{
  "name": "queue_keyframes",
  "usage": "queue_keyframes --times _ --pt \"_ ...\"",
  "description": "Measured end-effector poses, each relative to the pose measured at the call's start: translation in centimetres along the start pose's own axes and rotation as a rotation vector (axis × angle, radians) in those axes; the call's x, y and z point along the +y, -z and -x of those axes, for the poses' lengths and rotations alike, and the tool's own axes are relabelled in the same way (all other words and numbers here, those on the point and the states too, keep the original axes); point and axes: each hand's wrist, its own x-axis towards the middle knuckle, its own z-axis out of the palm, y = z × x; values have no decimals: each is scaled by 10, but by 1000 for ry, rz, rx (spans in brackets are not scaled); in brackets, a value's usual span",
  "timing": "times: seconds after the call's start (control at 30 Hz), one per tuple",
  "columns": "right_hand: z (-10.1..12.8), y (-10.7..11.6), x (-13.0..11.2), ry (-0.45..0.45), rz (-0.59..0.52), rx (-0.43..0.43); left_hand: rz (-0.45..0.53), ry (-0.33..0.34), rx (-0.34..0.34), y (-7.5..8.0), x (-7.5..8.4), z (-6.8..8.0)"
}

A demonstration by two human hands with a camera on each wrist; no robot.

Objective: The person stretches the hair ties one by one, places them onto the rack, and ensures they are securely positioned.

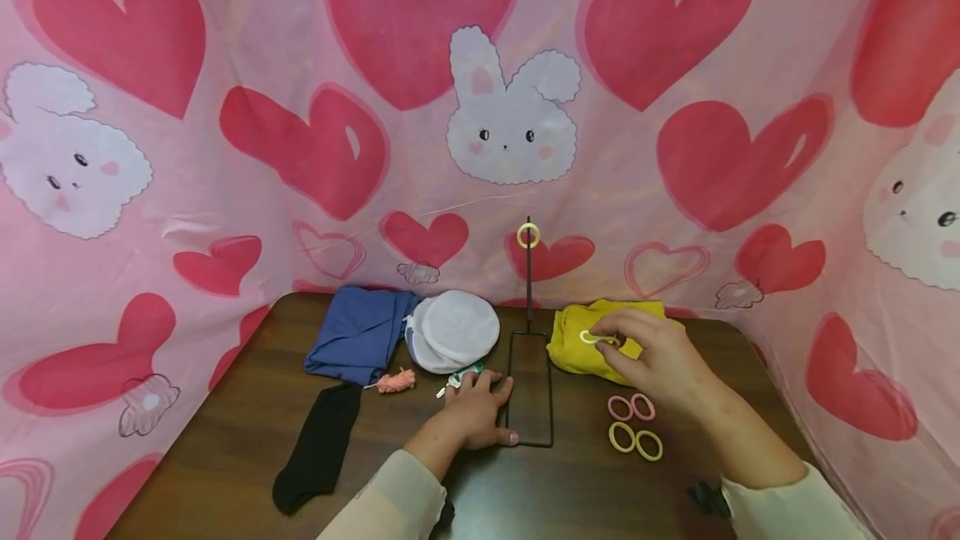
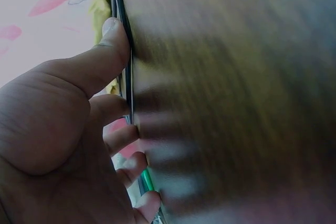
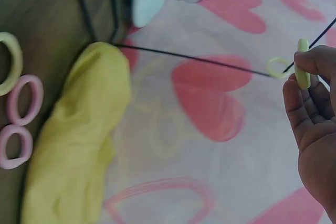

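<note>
A black wire stand (image 1: 528,394) has a flat rectangular base and an upright rod (image 1: 528,282); one yellow ring (image 1: 528,234) hangs at the rod's top. My left hand (image 1: 491,411) lies on the table, its thumb and fingers pressed against the base's left bar (image 2: 119,3). My right hand (image 1: 603,342) hovers over a yellow cloth (image 1: 573,352) and pinches another yellow ring (image 1: 590,337). In the right wrist view that ring (image 3: 301,77) sits between thumb and fingers, close to the ringed rod tip (image 3: 277,67).
Two pink rings (image 1: 631,407) and two yellow rings (image 1: 635,441) lie right of the stand. A blue cloth (image 1: 360,332), white mesh pouch (image 1: 453,329), pink tassel (image 1: 396,381) and black sock (image 1: 318,448) lie left. A heart-print curtain (image 1: 480,107) surrounds the table.
</note>
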Motion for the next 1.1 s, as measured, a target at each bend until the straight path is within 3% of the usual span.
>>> queue_keyframes --times 0.23,0.57,0.9,1.1 --pt "-25 6 -20 129 -61 42 -2 -4 7 -1 -1 0" --pt "-52 10 -47 240 -116 104 8 -12 13 -1 0 0" --pt "-70 9 -63 300 -179 86 -1 -8 12 1 0 0" --pt "-74 5 -62 264 -177 38 0 -8 15 -1 -1 -1"
